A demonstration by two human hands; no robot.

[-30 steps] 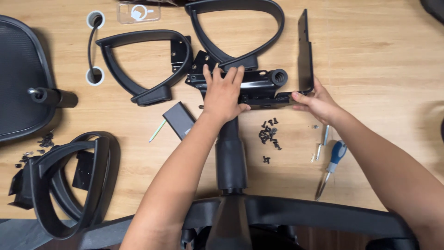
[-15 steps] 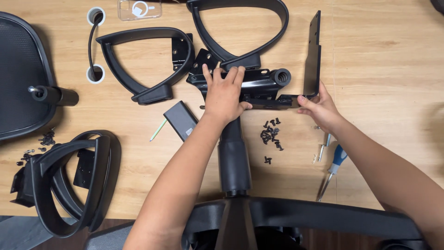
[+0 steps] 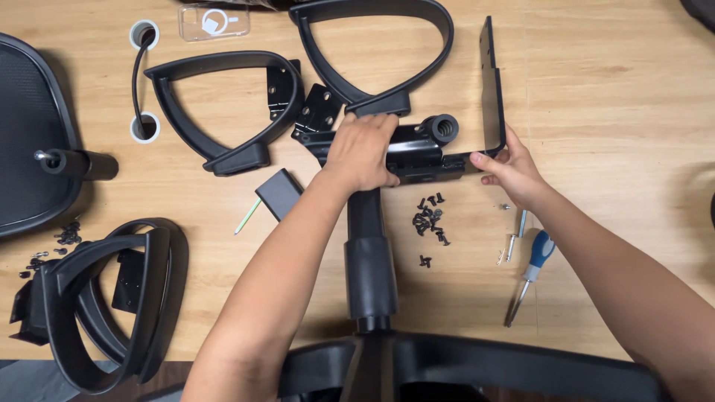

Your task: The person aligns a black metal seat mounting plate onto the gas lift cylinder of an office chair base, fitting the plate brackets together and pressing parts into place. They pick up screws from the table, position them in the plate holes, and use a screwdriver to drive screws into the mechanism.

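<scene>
The left hand (image 3: 363, 151) lies palm-down, gripping the black seat mechanism plate (image 3: 417, 149) that sits on top of the gas lift column (image 3: 370, 260). The right hand (image 3: 514, 171) pinches the corner of the L-shaped black bracket (image 3: 491, 89) just where it meets the plate. Loose black screws (image 3: 428, 216) lie below the right hand on the desk (image 3: 611, 112), with a blue-handled screwdriver (image 3: 530, 272) nearer the wrist. Pressing the plate flat should help keep the holes aligned.
</scene>
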